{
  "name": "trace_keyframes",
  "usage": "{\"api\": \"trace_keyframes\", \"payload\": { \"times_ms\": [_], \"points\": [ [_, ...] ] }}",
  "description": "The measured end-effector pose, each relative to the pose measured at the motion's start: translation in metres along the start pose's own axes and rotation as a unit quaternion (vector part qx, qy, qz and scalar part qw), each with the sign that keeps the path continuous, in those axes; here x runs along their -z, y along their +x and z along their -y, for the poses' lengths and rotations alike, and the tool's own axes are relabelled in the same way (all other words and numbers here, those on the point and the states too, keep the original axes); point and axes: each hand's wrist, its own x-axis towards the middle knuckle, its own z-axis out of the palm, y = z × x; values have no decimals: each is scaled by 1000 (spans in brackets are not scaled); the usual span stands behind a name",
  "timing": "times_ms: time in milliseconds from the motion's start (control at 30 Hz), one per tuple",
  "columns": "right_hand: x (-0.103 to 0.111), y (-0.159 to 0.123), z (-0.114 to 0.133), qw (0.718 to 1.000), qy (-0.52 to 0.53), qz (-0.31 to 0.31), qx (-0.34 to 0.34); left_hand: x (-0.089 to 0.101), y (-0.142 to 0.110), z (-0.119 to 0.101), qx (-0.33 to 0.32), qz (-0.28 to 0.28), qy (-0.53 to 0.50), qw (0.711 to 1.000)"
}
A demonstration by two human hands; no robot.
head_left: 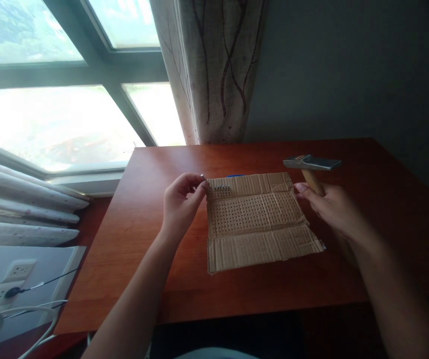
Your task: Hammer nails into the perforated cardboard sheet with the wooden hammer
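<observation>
A piece of brown cardboard [246, 252], with folds and rows of small holes, lies on the wooden table. Several nails [222, 188] stand in a short row near its upper left corner. At that corner my left hand [184, 197] is closed, with a nail [202, 177] pinched between thumb and fingers, its head showing above them. My right hand [328, 202] is wrapped around the wooden handle of a hammer [313, 182], whose metal head is raised above the table. The right fingertips are at the cardboard's right edge; whether they touch it, I cannot tell.
The reddish-brown table [124, 269] stands by a window [50, 124] and a patterned curtain [221, 75]. A blue thing [234, 175] shows partly behind the cardboard's far edge. At lower left are a wall socket [20, 270] with a plug and white cables [46, 319].
</observation>
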Motion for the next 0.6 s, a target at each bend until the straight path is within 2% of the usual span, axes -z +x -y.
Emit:
{"api": "trace_keyframes", "payload": {
  "times_ms": [100,367,600],
  "points": [
    [-2,1,-1,998,-20,33,-43,0,1,8,-19,0,37,999],
    [-5,-2,4,997,-22,39,-60,-2,-1,9,-82,1,130,988],
    [-7,2,-1,998,-5,54,-14,-2,-1,10,-82,17,138,987]
  ]
}}
